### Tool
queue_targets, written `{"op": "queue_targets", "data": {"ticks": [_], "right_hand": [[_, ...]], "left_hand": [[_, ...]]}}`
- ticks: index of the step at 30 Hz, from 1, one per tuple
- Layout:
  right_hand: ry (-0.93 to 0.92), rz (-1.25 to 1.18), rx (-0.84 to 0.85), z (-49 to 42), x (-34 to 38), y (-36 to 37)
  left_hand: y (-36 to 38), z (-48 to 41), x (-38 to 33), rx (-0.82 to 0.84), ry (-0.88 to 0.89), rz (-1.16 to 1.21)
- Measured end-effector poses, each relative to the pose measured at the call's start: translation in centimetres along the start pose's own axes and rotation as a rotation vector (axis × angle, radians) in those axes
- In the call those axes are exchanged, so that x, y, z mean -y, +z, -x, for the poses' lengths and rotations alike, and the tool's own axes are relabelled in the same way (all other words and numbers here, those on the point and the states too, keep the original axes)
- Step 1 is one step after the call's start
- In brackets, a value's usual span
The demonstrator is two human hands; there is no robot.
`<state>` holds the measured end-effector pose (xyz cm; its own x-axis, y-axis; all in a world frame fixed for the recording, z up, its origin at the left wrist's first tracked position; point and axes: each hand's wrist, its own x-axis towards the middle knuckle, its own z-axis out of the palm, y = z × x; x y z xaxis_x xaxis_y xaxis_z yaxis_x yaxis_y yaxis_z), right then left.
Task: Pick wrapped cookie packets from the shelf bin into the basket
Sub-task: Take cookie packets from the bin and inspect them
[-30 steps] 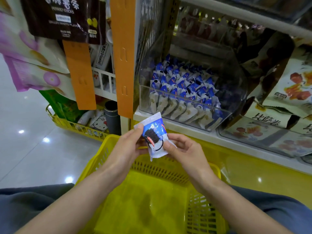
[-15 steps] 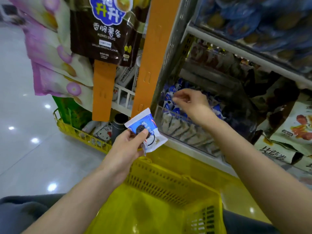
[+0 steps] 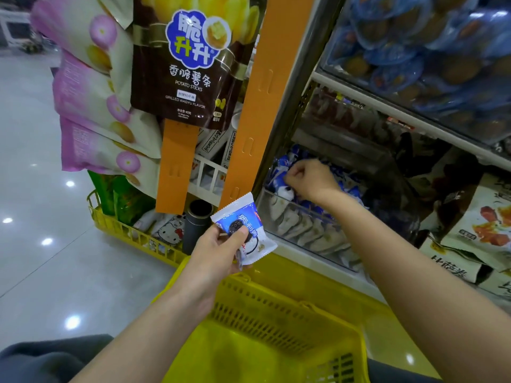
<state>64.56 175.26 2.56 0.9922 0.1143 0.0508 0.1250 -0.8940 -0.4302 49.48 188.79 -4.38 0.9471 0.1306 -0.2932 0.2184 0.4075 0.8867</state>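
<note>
The right hand (image 3: 309, 181) goes into the shelf bin (image 3: 266, 207).
It has released the cookie packet (image 3: 251, 217), now in the left hand (image 3: 217, 251) alone; its curled fingers sit among the packets (image 3: 304, 231) there, perhaps pinching one.

Retail shop, self-service aisle. Packaged snack bags (image 3: 190, 64) are hung from orange display strips (image 3: 257, 106) at upper left. At centre right, a clear shelf bin (image 3: 290, 199) is stocked with identical cookie packets (image 3: 301, 230). A yellow shopping basket (image 3: 262, 313) is seen at the bottom and a glossy tiled floor (image 3: 41, 272) at left.
</note>
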Motion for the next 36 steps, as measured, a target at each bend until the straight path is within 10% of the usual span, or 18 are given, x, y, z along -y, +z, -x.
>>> {"op": "queue_targets", "data": {"ticks": [6, 13, 19, 25, 31, 36], "right_hand": [[-0.110, -0.522, -0.291, 4.6, -0.5, -3.9], [-0.094, -0.737, 0.187, 13.0, -0.9, -1.2], [-0.133, -0.635, 0.084, 15.0, -1.3, -0.9], [-0.154, -0.447, -0.058, 14.9, -1.2, -1.4], [-0.085, -0.588, 0.300, 12.8, -1.4, -2.0], [0.002, -0.664, -0.009, 8.7, -0.6, -3.3]], "left_hand": [[0.2, 0.1, 0.1, -0.019, -0.060, 0.055], [1.1, 1.5, 0.6, 0.378, -0.137, 0.177], [1.6, 2.3, 0.9, 0.577, -0.075, 0.191], [1.3, 2.4, 1.0, 0.515, 0.014, 0.033], [0.5, 2.0, 0.0, 0.529, 0.040, -0.065], [-0.3, 0.7, -0.5, 0.253, 0.109, 0.071]]}}
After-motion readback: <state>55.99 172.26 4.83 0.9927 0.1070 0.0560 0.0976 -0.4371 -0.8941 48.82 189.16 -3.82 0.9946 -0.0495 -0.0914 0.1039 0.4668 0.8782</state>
